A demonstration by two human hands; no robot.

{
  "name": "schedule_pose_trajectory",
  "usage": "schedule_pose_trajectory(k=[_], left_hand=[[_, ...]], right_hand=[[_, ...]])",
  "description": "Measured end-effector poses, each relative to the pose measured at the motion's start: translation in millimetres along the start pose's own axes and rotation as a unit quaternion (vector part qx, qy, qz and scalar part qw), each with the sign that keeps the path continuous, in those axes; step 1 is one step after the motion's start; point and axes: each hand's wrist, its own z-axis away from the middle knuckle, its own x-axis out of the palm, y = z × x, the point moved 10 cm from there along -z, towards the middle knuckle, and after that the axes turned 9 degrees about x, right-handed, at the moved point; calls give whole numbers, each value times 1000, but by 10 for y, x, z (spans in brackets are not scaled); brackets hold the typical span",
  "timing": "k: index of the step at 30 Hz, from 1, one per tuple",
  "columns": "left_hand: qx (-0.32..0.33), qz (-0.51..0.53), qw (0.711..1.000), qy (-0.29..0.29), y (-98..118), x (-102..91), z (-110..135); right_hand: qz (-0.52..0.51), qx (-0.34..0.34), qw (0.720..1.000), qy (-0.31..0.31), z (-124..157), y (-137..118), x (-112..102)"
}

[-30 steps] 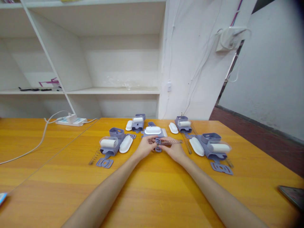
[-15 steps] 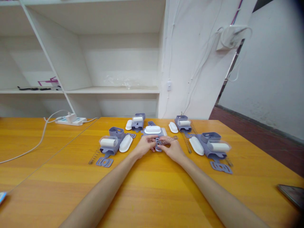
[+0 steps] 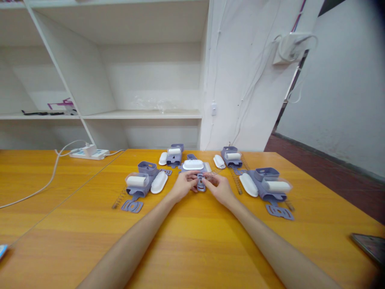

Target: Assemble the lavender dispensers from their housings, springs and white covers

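Note:
Between my hands stands a small grey-purple plastic plate with cut-outs (image 3: 201,183), held upright just above or on the table. My left hand (image 3: 185,185) pinches its left edge between thumb and fingers. My right hand (image 3: 220,188) is closed at its right side, fingertips against or close to the plate, with a thin metal coil spring (image 3: 217,171) sticking out up and right from the fingers. How the spring meets the plate is hidden. Right behind the hands lies a white oval brush head (image 3: 193,164) with bristles up, on grey-purple parts.
Around the wooden table (image 3: 180,249) lie several part sets: grey-purple housings (image 3: 139,190), white rollers (image 3: 276,186), white oval pieces (image 3: 159,182), flat cut-out plates (image 3: 279,212) and loose springs (image 3: 236,180). A power strip (image 3: 89,152) sits back left, a phone (image 3: 369,245) at the right edge.
The plate has turned to face me more squarely. The spring in my right hand has swung slightly lower and away behind the fingers. Both hands stay in nearly the same place.

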Motion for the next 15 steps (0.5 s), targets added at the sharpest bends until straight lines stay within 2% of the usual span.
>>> schedule_pose_trajectory(k=[8, 15], left_hand=[[1, -2, 1000, 12, -47, -39, -6], [9, -6, 1000, 21, -55, -56, -14]], right_hand=[[47, 3, 999, 23, -11, -16, -29], [47, -13, 998, 40, -6, -57, -82]])
